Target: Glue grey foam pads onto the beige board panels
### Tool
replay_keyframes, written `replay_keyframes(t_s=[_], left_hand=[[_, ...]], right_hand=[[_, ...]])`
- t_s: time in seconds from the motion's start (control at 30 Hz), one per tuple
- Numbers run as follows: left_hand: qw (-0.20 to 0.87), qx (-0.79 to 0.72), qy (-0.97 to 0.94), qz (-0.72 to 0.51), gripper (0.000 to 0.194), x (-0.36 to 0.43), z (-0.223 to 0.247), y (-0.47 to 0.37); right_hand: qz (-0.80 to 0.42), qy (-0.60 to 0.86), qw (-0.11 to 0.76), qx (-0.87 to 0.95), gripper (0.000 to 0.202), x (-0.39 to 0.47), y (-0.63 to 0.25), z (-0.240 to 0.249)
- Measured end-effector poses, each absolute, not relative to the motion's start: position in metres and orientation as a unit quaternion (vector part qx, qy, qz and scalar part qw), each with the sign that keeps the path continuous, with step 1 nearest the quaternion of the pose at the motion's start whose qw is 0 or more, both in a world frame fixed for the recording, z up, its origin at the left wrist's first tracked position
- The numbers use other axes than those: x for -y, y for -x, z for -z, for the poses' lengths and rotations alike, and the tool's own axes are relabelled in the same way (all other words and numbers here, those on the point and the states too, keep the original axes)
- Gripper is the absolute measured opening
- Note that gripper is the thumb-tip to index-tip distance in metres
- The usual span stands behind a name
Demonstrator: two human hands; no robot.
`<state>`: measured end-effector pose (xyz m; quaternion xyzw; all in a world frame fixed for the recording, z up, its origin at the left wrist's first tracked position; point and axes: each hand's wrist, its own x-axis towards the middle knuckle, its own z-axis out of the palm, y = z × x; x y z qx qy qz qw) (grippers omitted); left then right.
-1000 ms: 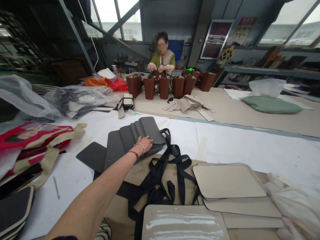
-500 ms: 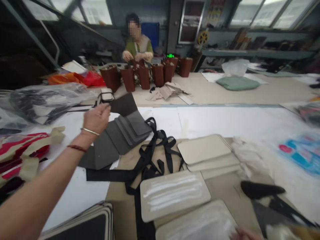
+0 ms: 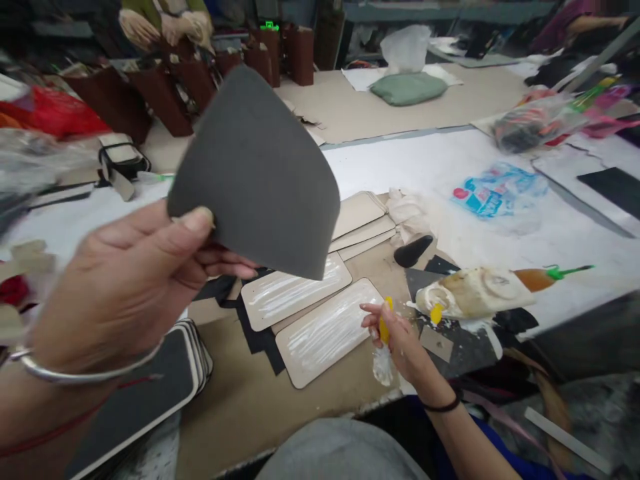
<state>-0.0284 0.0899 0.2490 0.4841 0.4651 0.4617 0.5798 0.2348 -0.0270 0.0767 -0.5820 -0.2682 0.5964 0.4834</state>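
My left hand [image 3: 130, 273] pinches a dark grey sheet piece [image 3: 260, 173] with rounded corners between thumb and fingers, raised above the table. In my right hand [image 3: 407, 343] is a brush [image 3: 385, 327] with a yellow handle; white paste coats its lower end. Just left of the brush lies a beige panel [image 3: 327, 333] streaked with white paste. Behind it a second streaked panel [image 3: 293, 293] is partly covered by the raised sheet. A cut-open plastic bottle [image 3: 473, 291] smeared with paste lies right of my right hand.
Plain beige panels [image 3: 363, 217] are stacked farther back. A pile of dark panels with pale edges [image 3: 150, 400] sits at lower left. A black-handled tool [image 3: 413, 251] and a printed plastic bag [image 3: 500, 190] lie to the right. A co-worker's hands [image 3: 170, 27] are behind brown box-like pieces [image 3: 160, 100].
My left hand has lifted the grey sheet piece from the pile and brought it closer. My right hand has come into fuller view with the brush. The view has turned right and down.
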Motion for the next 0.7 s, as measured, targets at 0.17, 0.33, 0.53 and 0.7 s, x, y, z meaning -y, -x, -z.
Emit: replay_keyframes(t_s=[0.17, 0.33, 0.53, 0.7], left_hand=[[0.657, -0.411, -0.451, -0.442, 0.012, -0.057, -0.232, -0.017], [0.686, -0.420, -0.412, -0.428, 0.018, -0.042, -0.217, -0.025], [0.632, -0.533, -0.358, -0.434, 0.031, -0.017, -0.182, -0.001], [0.627, -0.635, -0.244, -0.379, 0.037, 0.026, -0.116, 0.030]], right_hand=[[-0.650, 0.503, 0.541, 0.181, 0.047, 0.034, -0.249, -0.084], [-0.667, 0.477, 0.543, 0.181, 0.036, 0.030, -0.255, -0.087], [-0.535, 0.604, 0.523, 0.275, 0.035, 0.036, -0.273, -0.085], [-0.375, 0.715, 0.379, 0.452, 0.036, 0.052, -0.275, -0.066]])
